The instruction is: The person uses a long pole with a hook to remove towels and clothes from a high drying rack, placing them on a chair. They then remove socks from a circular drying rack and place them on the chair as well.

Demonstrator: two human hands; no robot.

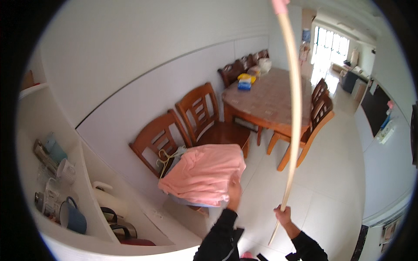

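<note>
1. One pale pole [295,100] rises tall, with the right hand [283,215] closed around it near its lower end.
2. The left hand [235,191] meets the pink cloth's [204,169] right edge; blurred, so I cannot tell whether it grips.
3. The cloth lies before a wooden chair's [152,129] backrest, beside hangers [163,160].
</note>
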